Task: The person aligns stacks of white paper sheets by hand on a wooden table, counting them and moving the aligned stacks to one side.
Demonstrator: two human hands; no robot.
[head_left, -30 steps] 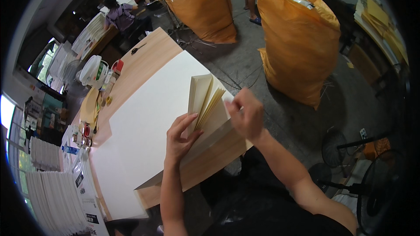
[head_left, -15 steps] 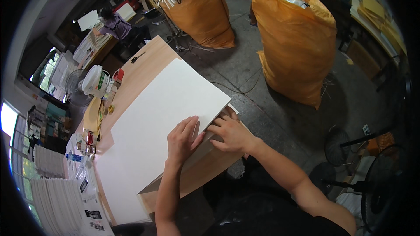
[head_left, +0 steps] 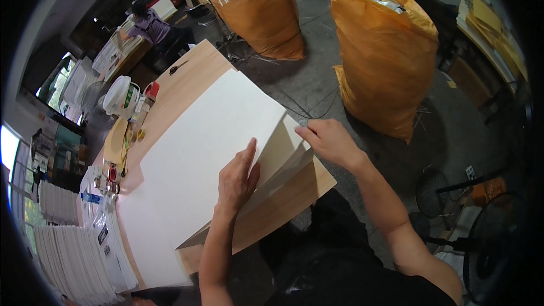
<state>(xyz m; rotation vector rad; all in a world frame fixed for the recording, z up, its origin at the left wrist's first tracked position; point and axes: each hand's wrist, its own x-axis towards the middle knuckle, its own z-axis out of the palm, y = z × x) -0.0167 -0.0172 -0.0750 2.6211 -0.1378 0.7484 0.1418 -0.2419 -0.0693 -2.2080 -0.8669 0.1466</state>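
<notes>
A large white sheet [head_left: 204, 136] of card or board lies over the wooden table, its near right edge lifted and its flap folded up from the layer beneath. My left hand [head_left: 237, 180] rests on this sheet near the raised edge, fingers stretched out. My right hand [head_left: 331, 140] is closed in a pinch at the far right corner of the lower white sheet [head_left: 292, 140], beyond the raised edge. A small greyish patch shows by its fingertips; what it is I cannot tell.
The wooden table [head_left: 195, 71] carries scissors [head_left: 178, 68], a white bucket [head_left: 120, 97] and tape rolls [head_left: 141, 134] along its left side. Stacked white sheets [head_left: 71, 260] stand at lower left. Two orange sacks [head_left: 385, 62] stand on the floor ahead. A person [head_left: 152, 27] sits far left. Fans [head_left: 493, 243] stand right.
My right hand has come out from under the top sheet and moved right to the corner. The sheet's edge now stands higher, showing the layer below. My left hand stays on the sheet.
</notes>
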